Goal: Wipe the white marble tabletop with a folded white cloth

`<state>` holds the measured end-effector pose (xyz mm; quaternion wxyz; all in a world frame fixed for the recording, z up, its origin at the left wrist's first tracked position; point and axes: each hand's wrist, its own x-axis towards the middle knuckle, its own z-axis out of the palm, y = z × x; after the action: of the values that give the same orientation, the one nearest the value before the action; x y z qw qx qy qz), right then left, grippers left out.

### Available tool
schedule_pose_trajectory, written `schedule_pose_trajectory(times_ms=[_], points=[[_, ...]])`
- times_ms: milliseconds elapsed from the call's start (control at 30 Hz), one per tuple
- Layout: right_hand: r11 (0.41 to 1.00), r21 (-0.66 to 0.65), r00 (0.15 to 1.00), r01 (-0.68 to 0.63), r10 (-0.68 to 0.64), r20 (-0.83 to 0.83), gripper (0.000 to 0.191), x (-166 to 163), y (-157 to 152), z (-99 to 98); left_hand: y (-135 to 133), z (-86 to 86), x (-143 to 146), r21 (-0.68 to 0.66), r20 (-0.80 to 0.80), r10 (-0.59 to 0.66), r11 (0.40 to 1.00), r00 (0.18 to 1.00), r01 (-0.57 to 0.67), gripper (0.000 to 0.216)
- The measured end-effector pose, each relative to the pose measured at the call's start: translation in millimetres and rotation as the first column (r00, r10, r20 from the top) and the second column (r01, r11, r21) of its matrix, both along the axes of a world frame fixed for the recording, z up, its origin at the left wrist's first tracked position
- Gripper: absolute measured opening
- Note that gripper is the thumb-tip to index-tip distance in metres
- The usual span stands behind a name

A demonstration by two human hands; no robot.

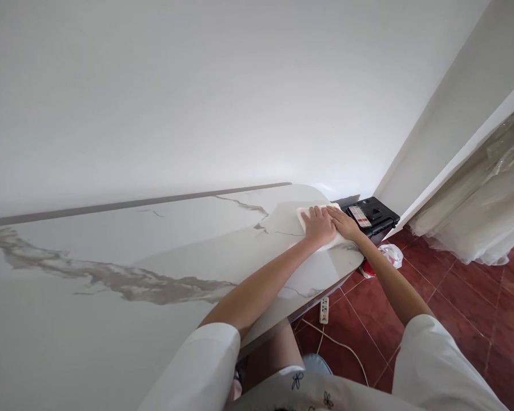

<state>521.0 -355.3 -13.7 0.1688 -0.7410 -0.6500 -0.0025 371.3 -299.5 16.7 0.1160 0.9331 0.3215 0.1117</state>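
Observation:
A folded white cloth (302,216) lies on the white, grey-veined marble-look tabletop (188,240), near its rounded right end. My left hand (320,226) rests flat on the cloth with its fingers spread. Just to its right, my right hand (342,222) also lies flat on the cloth, its fingers stretched out and reaching up against my left hand. Both palms press down, so part of the cloth is hidden under them.
Beyond the table's right end stands a black case (379,214) with a label. Below it on the red tiled floor (454,302) is a white and red bag (389,256). A power strip (324,311) with a cable hangs by the table edge. Plastic-covered fabric (480,211) hangs at right.

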Motion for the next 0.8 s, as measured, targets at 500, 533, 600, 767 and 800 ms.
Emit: schedule_pose_trajectory(times_ms=[500,533,600,767,800], points=[[0.999,-0.034,0.998,0.042,-0.044,-0.047,0.055,-2,113,4.0,105,-1.2,4,0.025,-0.043,0.056,0.998,0.998,-0.055,0.060],[0.998,-0.041,0.997,0.050,-0.052,-0.054,0.055,-2,118,4.5,109,-0.9,5,0.023,-0.044,0.065,0.998,0.997,-0.064,0.060],[0.996,-0.056,0.995,0.071,-0.074,-0.060,0.056,-3,127,5.3,116,-0.4,6,0.023,-0.046,0.075,0.997,0.996,-0.074,0.059],[0.993,-0.080,0.995,0.085,-0.088,-0.039,0.059,-5,144,8.0,132,-0.7,11,0.038,-0.044,0.078,0.996,0.996,-0.077,0.058],[0.994,-0.078,0.996,0.081,-0.084,-0.039,0.059,-5,147,9.0,136,-1.1,12,0.038,-0.044,0.076,0.996,0.996,-0.075,0.058]])
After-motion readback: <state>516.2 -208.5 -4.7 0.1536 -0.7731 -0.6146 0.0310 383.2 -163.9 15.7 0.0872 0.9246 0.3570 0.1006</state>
